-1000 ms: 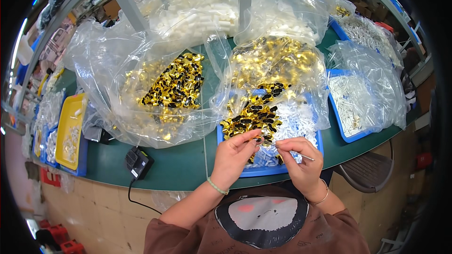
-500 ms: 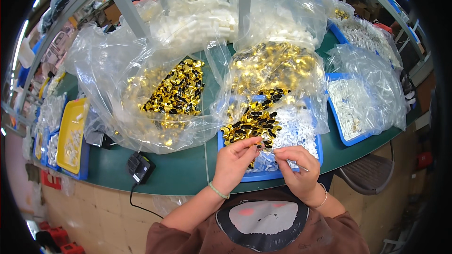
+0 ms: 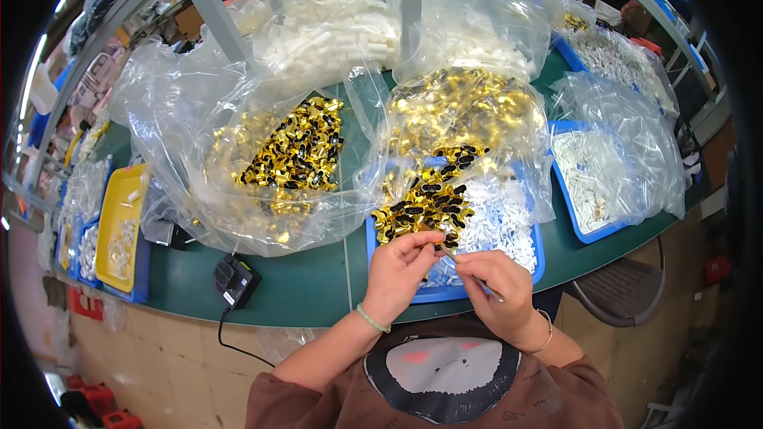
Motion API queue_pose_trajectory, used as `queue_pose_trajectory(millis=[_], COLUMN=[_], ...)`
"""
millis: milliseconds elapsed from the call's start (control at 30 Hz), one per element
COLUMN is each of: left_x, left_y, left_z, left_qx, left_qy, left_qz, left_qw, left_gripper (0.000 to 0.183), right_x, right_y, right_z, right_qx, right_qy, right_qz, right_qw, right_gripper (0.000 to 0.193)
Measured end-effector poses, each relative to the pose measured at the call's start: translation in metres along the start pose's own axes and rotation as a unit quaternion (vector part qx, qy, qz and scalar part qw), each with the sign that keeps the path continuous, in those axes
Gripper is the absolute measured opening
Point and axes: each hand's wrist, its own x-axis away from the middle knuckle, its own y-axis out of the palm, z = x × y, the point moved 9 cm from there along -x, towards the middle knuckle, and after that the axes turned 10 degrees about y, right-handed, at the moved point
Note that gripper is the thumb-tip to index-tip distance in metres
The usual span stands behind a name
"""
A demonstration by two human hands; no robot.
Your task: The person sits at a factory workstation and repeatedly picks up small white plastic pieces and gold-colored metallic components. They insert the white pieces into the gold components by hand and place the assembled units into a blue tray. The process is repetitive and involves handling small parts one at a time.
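My left hand (image 3: 395, 272) is closed in a pinch above the near part of a blue tray (image 3: 435, 295). What sits between its fingertips is too small to make out. My right hand (image 3: 502, 284) grips a slim metal tool (image 3: 498, 296), perhaps tweezers, whose tip meets the left fingertips. Beneath and beyond the hands, gold-and-black small parts (image 3: 421, 208) fill the tray's left side. Small white pieces (image 3: 501, 226) lie on its right side. A clear plastic bag (image 3: 469, 107) holding more gold parts spills into the tray's far end.
Another open bag of gold-and-black parts (image 3: 298, 151) lies on the green table (image 3: 310, 290) to the left. A black power adapter (image 3: 235, 280) sits near the front edge. A yellow tray (image 3: 119, 226) stands far left, a blue tray of white strips (image 3: 584, 183) right. Grey posts (image 3: 411, 8) rise behind.
My right hand has shifted slightly, and the tool in it now slants more steeply toward the left fingertips. My left hand keeps nearly the same place and pinch.
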Motion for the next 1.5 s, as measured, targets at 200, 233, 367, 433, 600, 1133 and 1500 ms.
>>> queue_pose_trajectory(millis=[200, 233, 367, 433, 600, 1133, 1500], left_x=[0.000, -0.001, 0.000, 0.000, -0.003, 0.000, 0.003], left_y=[-0.005, -0.005, 0.001, 0.002, -0.001, 0.005, 0.005], left_z=[-0.005, -0.004, 0.005, 0.005, -0.001, 0.001, 0.002], left_qx=[-0.043, -0.037, 0.031, 0.035, 0.009, 0.073, 0.035], left_qy=[-0.004, 0.003, -0.018, -0.018, -0.025, -0.034, -0.050], left_qz=[-0.017, -0.011, 0.011, 0.008, -0.018, -0.012, -0.014], left_qw=[0.999, 0.999, 0.999, 0.999, 0.999, 0.997, 0.998], left_gripper=[0.023, 0.023, 0.026, 0.026, 0.028, 0.034, 0.032], right_x=[0.005, 0.006, 0.004, 0.003, 0.002, 0.000, 0.000], right_y=[0.001, 0.000, -0.007, -0.010, -0.007, 0.001, 0.002], right_z=[-0.011, -0.012, -0.005, -0.003, -0.003, 0.008, 0.009], right_qx=[0.008, 0.002, -0.008, -0.021, -0.042, -0.049, -0.043], right_qy=[-0.049, -0.051, -0.026, -0.002, -0.018, 0.006, 0.018], right_qz=[-0.011, -0.008, 0.001, 0.008, -0.001, -0.004, -0.014], right_qw=[0.999, 0.999, 1.000, 1.000, 0.999, 0.999, 0.999], right_gripper=[0.033, 0.033, 0.033, 0.032, 0.026, 0.028, 0.028])
